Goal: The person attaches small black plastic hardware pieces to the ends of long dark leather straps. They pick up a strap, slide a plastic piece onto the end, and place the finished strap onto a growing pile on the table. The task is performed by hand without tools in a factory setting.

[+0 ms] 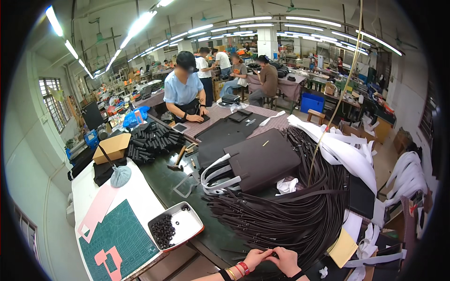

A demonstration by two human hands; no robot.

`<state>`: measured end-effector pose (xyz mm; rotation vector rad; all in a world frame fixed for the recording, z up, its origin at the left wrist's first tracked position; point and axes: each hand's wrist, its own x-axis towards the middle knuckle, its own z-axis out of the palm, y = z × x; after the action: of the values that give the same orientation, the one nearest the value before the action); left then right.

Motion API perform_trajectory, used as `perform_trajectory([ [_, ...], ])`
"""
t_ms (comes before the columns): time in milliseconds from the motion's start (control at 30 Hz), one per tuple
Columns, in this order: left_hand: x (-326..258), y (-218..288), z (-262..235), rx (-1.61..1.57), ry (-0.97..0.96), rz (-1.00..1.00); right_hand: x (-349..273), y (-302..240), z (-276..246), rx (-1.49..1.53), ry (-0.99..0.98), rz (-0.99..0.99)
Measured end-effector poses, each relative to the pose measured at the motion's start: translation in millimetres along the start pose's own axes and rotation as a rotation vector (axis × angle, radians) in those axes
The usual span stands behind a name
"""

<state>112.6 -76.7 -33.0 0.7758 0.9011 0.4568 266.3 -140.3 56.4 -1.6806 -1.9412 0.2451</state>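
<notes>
At the lower edge, my left hand and my right hand meet with their fingers pinched together. A small dark piece shows between the fingertips, too little of it to name. Just beyond my hands spreads a large heap of dark brown straps, bunched in long curves on the green table. To the left stands a white tray with many small black ring-like parts in it. A dark brown handbag with wrapped handles lies behind the straps.
A green cutting mat with pink templates lies at left. Beyond are a hammer, black rolled pieces and an open cardboard box. White sheets lie at right. A co-worker works across the table.
</notes>
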Motion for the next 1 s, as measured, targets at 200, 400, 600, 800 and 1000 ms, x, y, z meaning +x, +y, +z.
perform_trajectory([
  [200,-0.9,13.3,12.8,0.235,0.124,0.015,-2.0,6.1,13.6,0.106,0.08,0.072],
  [400,-0.7,2.4,7.1,-0.064,0.02,0.0,4.8,-2.7,4.4,0.156,0.012,0.135],
  [600,16.9,-16.0,-1.0,0.274,0.158,0.197,-1.5,-10.4,-5.3,-0.038,0.074,0.02],
  [800,-7.8,11.2,13.6,-0.074,0.026,-0.067,0.2,9.4,2.7,0.114,0.03,-0.032],
  [1000,-11.0,15.2,12.0,-0.117,-0.018,-0.039,-3.5,13.7,-1.2,0.201,0.032,-0.013],
])
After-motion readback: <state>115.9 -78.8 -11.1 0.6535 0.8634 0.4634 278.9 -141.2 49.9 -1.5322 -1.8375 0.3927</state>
